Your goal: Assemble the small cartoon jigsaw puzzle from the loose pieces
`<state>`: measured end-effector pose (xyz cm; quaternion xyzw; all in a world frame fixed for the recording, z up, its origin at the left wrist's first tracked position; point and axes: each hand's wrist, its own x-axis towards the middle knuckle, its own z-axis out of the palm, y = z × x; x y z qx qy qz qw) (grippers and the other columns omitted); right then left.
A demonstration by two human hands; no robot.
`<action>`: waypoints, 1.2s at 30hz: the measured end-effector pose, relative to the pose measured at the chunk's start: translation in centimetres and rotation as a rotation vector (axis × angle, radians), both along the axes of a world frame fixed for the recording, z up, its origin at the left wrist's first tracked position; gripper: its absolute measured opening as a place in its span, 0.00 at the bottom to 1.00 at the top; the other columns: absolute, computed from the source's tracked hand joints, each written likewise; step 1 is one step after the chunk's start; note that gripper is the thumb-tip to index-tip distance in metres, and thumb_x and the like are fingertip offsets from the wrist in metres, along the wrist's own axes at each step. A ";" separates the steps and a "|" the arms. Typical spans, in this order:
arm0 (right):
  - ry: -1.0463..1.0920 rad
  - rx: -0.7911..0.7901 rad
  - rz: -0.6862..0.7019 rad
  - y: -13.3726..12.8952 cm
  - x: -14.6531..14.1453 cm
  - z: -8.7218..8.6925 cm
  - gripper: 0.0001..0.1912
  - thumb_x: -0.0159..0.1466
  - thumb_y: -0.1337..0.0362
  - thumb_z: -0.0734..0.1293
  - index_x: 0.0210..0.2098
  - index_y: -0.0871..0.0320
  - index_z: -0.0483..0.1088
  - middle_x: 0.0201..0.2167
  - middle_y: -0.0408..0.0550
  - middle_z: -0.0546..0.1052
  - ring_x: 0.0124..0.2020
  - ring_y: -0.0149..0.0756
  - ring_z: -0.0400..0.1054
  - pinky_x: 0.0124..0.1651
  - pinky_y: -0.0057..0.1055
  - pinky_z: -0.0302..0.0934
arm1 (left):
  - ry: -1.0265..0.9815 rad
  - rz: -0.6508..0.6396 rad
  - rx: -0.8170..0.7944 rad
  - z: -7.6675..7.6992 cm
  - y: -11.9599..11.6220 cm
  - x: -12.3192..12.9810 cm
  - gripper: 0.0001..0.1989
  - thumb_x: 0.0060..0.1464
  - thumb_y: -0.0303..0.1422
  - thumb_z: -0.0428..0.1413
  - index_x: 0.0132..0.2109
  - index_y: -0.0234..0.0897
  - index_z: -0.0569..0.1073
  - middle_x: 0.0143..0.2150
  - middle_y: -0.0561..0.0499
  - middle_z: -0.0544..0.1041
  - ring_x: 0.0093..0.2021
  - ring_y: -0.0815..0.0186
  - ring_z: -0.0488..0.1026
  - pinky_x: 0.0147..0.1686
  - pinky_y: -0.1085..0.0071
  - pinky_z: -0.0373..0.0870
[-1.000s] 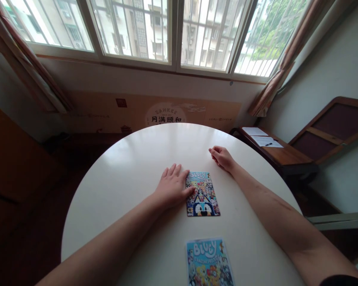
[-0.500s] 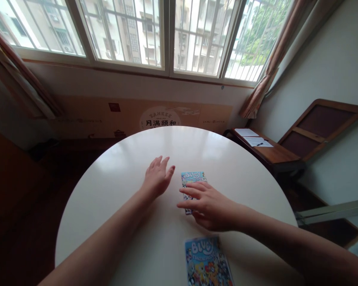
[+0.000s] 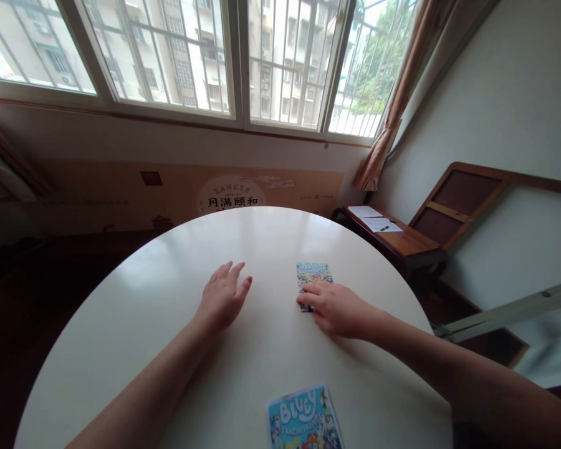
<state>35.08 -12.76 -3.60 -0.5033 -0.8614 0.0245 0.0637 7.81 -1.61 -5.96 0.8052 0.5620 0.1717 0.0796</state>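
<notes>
A small Bluey card (image 3: 315,274) with colourful cartoon figures lies flat on the round white table. My right hand (image 3: 339,305) rests over its lower part, fingers stretched out and touching it, covering part of its lower half. My left hand (image 3: 222,299) hovers or rests just above the tabletop to the left; its fingers are apart and nothing is in them. Nearer to me is a larger-looking blue Bluey booklet (image 3: 303,418), its lower part cut off by the bottom of the view. Neither hand touches that booklet.
The round white table (image 3: 154,274) has its far edge near the wall below barred windows (image 3: 285,62). To the right stands a wooden chair-like seat (image 3: 416,240) with papers (image 3: 381,224) and a pen on it. Curtains (image 3: 383,149) hang beside the window.
The small card has slid to the right and farther away, with my right hand's fingers now on it. My left hand stays spread. The whole view has shifted.
</notes>
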 end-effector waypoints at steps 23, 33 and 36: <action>0.221 0.163 -0.494 13.4 18.9 -3.8 0.19 0.68 0.69 0.60 0.52 0.56 0.78 0.57 0.51 0.78 0.59 0.43 0.72 0.62 0.38 0.63 | 0.121 0.027 -0.060 0.0 0.4 0.2 0.29 0.67 0.43 0.40 0.68 0.38 0.66 0.72 0.40 0.61 0.72 0.52 0.57 0.68 0.51 0.53; 0.420 0.314 -0.439 14.5 19.7 -6.0 0.18 0.64 0.71 0.63 0.45 0.51 0.81 0.50 0.44 0.82 0.53 0.41 0.76 0.62 0.41 0.66 | 0.155 0.037 -0.080 -0.3 0.8 -0.1 0.28 0.67 0.42 0.40 0.68 0.41 0.67 0.72 0.44 0.62 0.72 0.53 0.57 0.68 0.50 0.52; 0.473 0.421 -0.424 14.2 19.3 -5.8 0.17 0.63 0.71 0.63 0.46 0.53 0.81 0.49 0.48 0.82 0.54 0.44 0.75 0.62 0.44 0.66 | 0.141 0.041 -0.065 -0.7 1.2 -0.3 0.28 0.66 0.44 0.40 0.67 0.41 0.68 0.71 0.45 0.63 0.72 0.54 0.58 0.68 0.52 0.53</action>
